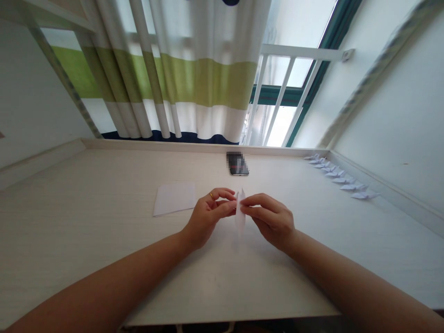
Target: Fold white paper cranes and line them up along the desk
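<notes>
Between my two hands, above the middle of the desk, stands a folded piece of white paper (pixel 240 221), narrow and pointed at both ends as seen from here. My left hand (pixel 212 210), with a ring on one finger, pinches its left side between thumb and fingers. From the right, my right hand (pixel 268 216) grips the same piece with its fingertips. Some of the left fingertips are hidden behind the paper. A flat stack of white paper sheets (pixel 174 198) lies on the desk just left of my left hand.
The pale desk (pixel 86 240) has a raised back edge. A dark phone (pixel 237 163) lies near that edge. Several folded white paper cranes (pixel 335 175) line the right side by the wall. Behind are a green-and-white curtain (pixel 208 83) and a white railing (pixel 289 60) at the window.
</notes>
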`<state>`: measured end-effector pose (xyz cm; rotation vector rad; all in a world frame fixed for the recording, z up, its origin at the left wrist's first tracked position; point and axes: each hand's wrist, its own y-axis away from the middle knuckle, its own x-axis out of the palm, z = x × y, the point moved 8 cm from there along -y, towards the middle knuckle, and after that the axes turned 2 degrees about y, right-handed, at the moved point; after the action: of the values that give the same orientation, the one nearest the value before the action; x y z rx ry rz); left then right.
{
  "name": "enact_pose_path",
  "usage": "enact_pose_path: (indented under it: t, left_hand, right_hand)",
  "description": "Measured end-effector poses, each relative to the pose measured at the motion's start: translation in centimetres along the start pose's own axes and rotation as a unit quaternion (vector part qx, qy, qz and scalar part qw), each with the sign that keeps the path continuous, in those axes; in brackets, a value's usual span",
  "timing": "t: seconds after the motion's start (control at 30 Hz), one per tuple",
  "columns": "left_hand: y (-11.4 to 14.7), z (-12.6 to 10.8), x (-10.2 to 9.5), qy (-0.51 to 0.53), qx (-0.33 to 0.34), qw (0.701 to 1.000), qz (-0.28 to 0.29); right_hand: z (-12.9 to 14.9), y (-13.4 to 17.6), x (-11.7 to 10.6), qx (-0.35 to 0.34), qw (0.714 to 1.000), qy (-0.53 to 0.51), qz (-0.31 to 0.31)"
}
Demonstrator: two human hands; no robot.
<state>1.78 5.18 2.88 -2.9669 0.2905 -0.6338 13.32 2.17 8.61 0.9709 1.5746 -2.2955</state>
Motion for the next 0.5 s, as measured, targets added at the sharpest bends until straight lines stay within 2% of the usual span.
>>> enact_pose_path:
  t: [0.13, 0.3, 0.5]
  left_hand:
    - [-0.3, 0.9, -0.2, 0.054, -0.045, 0.997, -0.014]
    - [-0.5, 1.3, -0.8, 0.053, -0.064, 0.996, -0.037]
    - [-0.4, 1.2, -0.9, 0.047, -0.066, 0.996, -0.041]
  right_hand:
    - [0.0, 0.1, 0.7, -0.039, 0.998, 0.003, 0.045]
    - [-0.2, 0.1, 1.4, -0.058, 0.995, -0.01, 0.084]
    - [-0.2, 0.2, 1.6, -0.066, 0.993, 0.001, 0.096]
